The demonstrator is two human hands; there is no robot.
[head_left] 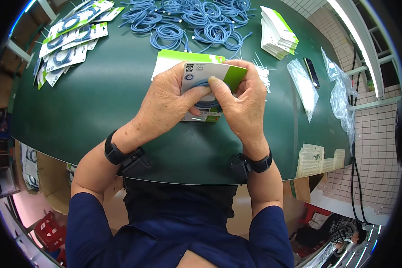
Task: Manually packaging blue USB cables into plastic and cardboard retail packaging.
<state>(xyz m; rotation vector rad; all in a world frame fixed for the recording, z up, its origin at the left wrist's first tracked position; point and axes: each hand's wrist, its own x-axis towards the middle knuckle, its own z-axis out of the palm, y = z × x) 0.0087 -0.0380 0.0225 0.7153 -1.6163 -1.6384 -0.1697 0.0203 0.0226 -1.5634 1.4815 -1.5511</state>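
Over the middle of the table I hold a white-and-green packaging card between both hands. A coiled blue cable lies against its face. My left hand grips the card's left side, with its thumb pressed onto the coil. From the right, my right hand closes around the other edge, and its thumb also presses on the cable. The fingers behind the card are partly hidden. Just beyond lies a stack of similar cards, partly covered by my hands. White cable ties are heaped beside my right hand.
Many coiled blue cables cover the table's far side. Carded cables are piled far left; another card stack stands far right. A bag of ties, a phone and clear plastic lie right. A person sits lower right.
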